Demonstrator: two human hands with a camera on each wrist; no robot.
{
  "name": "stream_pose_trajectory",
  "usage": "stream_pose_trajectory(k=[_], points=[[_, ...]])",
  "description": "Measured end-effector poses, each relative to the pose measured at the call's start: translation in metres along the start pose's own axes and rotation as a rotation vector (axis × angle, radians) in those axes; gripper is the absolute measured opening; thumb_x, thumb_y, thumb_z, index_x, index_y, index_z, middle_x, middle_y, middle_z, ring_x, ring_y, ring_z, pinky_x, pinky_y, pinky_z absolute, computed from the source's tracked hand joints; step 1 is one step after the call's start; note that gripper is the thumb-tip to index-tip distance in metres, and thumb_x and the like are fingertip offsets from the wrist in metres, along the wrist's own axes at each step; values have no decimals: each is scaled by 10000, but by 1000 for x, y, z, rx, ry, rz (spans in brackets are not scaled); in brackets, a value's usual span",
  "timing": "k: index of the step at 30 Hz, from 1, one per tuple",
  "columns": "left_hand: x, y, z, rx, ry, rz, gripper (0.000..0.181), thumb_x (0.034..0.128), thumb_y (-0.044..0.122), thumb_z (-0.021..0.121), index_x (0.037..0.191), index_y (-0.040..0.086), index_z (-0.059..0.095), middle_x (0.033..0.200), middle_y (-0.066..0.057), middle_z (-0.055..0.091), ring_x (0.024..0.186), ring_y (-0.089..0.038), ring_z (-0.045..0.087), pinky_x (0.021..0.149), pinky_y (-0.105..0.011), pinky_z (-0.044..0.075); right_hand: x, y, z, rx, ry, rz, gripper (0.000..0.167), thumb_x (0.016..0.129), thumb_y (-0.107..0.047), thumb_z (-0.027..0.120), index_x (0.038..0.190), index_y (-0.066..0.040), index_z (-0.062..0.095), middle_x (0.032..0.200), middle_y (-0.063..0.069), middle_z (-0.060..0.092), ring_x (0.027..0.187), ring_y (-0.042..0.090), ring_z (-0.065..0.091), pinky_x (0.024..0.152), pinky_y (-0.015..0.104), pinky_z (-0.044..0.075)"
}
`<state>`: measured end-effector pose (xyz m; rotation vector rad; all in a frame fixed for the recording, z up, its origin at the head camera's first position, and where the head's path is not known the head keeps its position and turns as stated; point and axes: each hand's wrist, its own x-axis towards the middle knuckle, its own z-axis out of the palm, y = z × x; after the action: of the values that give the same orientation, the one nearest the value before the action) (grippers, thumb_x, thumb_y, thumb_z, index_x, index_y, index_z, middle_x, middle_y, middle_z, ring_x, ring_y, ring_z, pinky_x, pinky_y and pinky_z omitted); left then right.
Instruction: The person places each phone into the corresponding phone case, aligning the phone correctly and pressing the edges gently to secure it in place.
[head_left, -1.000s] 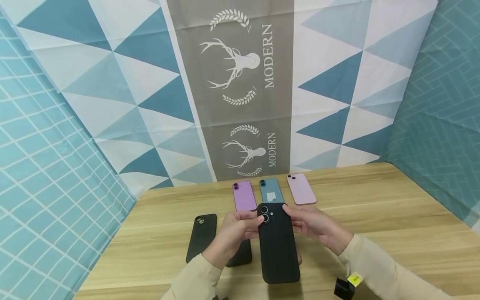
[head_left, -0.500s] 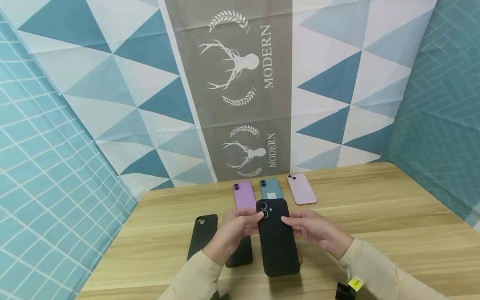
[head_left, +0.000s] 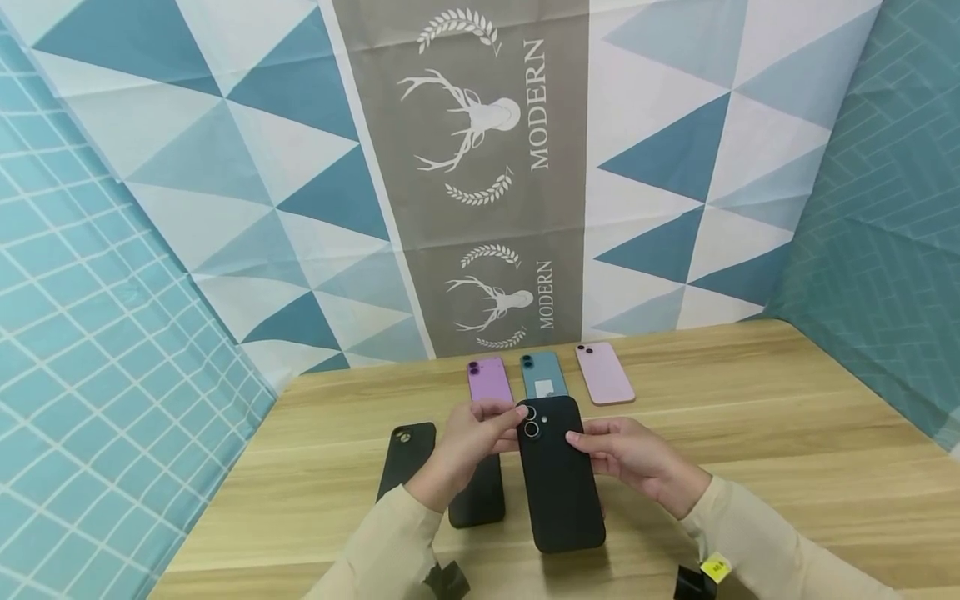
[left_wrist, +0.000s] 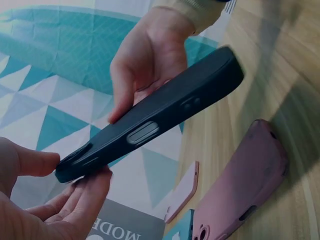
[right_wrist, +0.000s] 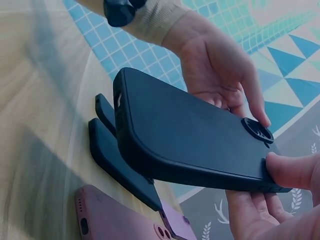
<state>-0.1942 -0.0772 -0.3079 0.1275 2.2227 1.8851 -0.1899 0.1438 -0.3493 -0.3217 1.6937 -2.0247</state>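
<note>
A phone in a black case (head_left: 562, 492) is held tilted above the table, its back with two ringed lenses facing up. My left hand (head_left: 468, 446) pinches its upper left corner, thumb beside the lenses and fingers underneath. On the opposite side my right hand (head_left: 637, 458) grips the upper right edge, thumb on the back. A cutout shows along the cased phone's side (left_wrist: 142, 132) in the left wrist view. Below it lies a pinkish case (left_wrist: 245, 185), mostly hidden in the head view. Two black cases (head_left: 408, 454) (head_left: 478, 496) lie left of it.
Along the table's back are a purple phone (head_left: 489, 379), a teal phone (head_left: 542, 371) with a white label, and a pink phone (head_left: 604, 373). Patterned cloth (head_left: 637, 167) hangs behind the wooden table (head_left: 750, 400) and at both sides.
The cased phone has risen slightly. My right thumb has slid from its top corner down the right edge. My left thumb has shifted slightly up, uncovering more of the lower lens.
</note>
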Motion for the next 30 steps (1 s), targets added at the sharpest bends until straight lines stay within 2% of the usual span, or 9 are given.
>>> stream_pose_trajectory(k=[5, 11, 18, 24, 30], points=[[3, 1, -2, -13, 7, 8, 339, 904, 175, 653, 1110, -91, 616, 975, -156, 715, 740, -104, 694, 832, -365, 597, -1, -2, 1, -12, -13, 6, 330, 947, -189, 603, 1189, 36, 620, 959, -73, 734, 899, 46, 691, 848, 207, 565], [5, -1, -3, -42, 16, 1, 304, 902, 152, 652, 1080, -92, 624, 873, -78, 712, 688, -89, 674, 788, -323, 607, -2, -3, 3, 5, -27, 8, 286, 947, -180, 600, 1163, 3, 637, 937, -78, 736, 889, 48, 695, 841, 206, 565], [3, 1, -4, -60, 5, 7, 290, 910, 135, 621, 1083, -98, 623, 825, -31, 716, 686, -88, 670, 784, -315, 608, -2, -6, 5, 8, -36, 7, 337, 952, -171, 591, 1210, 46, 601, 947, -72, 738, 896, 49, 694, 848, 206, 564], [2, 0, -5, -105, -19, -1, 356, 914, 196, 637, 1133, -84, 617, 883, -36, 730, 741, -95, 685, 850, -326, 594, -3, -10, 6, 2, -26, 11, 356, 948, -185, 598, 1210, 56, 597, 942, -71, 736, 896, 49, 692, 851, 206, 563], [0, -8, -6, -112, -86, -11, 412, 913, 262, 656, 1157, -66, 608, 959, -25, 715, 825, -107, 694, 923, -336, 567, -7, -14, 6, -15, 6, -2, 242, 937, -188, 616, 1104, -21, 667, 912, -76, 743, 868, 54, 706, 827, 210, 568]])
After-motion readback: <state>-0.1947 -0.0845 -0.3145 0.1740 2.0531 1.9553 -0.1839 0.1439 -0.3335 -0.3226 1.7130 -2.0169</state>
